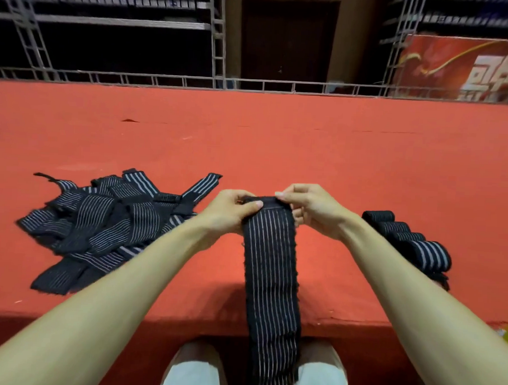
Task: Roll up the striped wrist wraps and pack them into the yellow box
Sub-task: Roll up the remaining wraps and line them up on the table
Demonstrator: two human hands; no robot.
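Note:
A black wrist wrap with thin pale stripes (270,268) runs from the table's middle over the front edge and hangs down between my knees. My left hand (231,210) and my right hand (310,208) pinch its far end, which is folded over into a small roll start. A heap of loose striped wraps (100,226) lies to the left. Several rolled wraps (410,243) sit in a row to the right, beside my right forearm. A sliver of yellow (507,333) shows at the right edge; whether it is the box I cannot tell.
The table wears a red cloth (249,139) that stretches far back to a metal rail (251,83). Behind stand metal scaffolding, a dark door and a red banner (462,70). My knees in pale trousers (192,370) show below the front edge.

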